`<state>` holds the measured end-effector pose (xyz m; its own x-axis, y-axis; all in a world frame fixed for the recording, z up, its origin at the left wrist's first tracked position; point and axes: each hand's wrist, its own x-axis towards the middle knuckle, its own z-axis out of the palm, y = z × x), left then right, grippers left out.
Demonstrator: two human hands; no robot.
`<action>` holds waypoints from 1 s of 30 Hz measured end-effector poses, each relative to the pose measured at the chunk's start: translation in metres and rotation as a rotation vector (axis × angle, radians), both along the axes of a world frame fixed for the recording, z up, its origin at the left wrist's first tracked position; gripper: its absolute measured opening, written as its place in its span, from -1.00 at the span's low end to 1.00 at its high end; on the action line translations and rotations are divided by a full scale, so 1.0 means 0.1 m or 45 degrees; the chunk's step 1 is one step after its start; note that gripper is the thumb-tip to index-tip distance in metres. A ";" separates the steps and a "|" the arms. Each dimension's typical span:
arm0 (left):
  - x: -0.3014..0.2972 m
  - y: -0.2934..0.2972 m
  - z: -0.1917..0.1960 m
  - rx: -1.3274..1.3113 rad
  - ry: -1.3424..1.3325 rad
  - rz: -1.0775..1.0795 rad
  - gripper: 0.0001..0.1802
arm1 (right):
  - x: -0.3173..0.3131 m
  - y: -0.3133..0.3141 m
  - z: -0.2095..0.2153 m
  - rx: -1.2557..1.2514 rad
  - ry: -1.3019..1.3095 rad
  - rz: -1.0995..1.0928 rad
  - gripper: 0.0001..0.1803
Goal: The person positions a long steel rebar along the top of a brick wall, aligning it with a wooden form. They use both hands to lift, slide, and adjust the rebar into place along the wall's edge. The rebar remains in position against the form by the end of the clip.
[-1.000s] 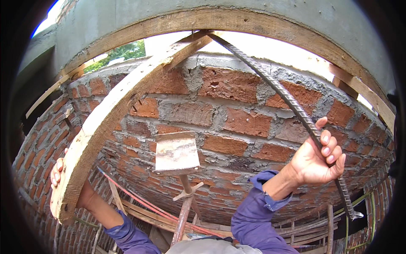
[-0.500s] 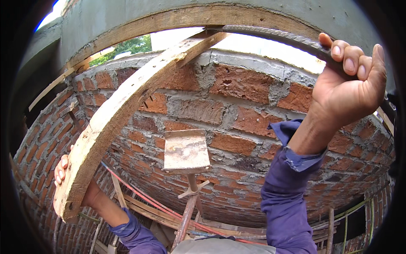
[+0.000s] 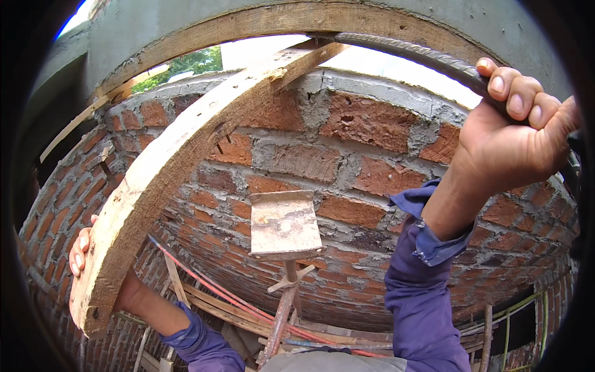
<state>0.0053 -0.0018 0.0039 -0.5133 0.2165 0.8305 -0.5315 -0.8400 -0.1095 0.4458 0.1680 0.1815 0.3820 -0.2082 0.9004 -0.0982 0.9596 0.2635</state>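
Observation:
My left hand [image 3: 80, 251] grips a rough wooden beam [image 3: 180, 146] near its lower end, fingers on the outer side and wrist showing on the other. Slanting up and right, the beam reaches the plank [image 3: 273, 22] along the concrete overhead. Nails [image 3: 223, 144] stick out of its underside. My right hand [image 3: 511, 136], raised at the right, is closed round a ribbed steel bar [image 3: 415, 53]. The bar's tip meets the beam's upper end, just under the plank; whether it is wedged in between, I cannot tell.
A brick wall [image 3: 369, 124] curves across the view, with a gap above its top. Before it stands a metal prop [image 3: 285, 310] with a flat, stained head plate [image 3: 285, 226]. Below are loose planks [image 3: 223, 310] and a red pipe or hose [image 3: 217, 288]. Grey concrete [image 3: 186, 12] spans overhead.
The beam's lower end and my left hand have shifted slightly down and left. My right hand, still on the bar, sits a little lower and further right. The whole view has shifted slightly.

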 end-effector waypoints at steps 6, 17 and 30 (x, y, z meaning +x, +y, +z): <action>-1.00 0.31 0.12 -0.049 -0.115 0.045 -0.75 | 0.20 0.11 -0.10 -0.112 0.145 0.131 -0.39; -1.97 0.51 0.28 -0.141 -0.183 -0.320 -0.71 | 0.46 0.26 -0.10 -0.137 -0.039 0.379 -0.62; -1.35 0.42 0.28 -0.111 0.027 -0.038 -0.74 | 0.04 0.00 -0.25 -0.289 0.410 0.304 -0.43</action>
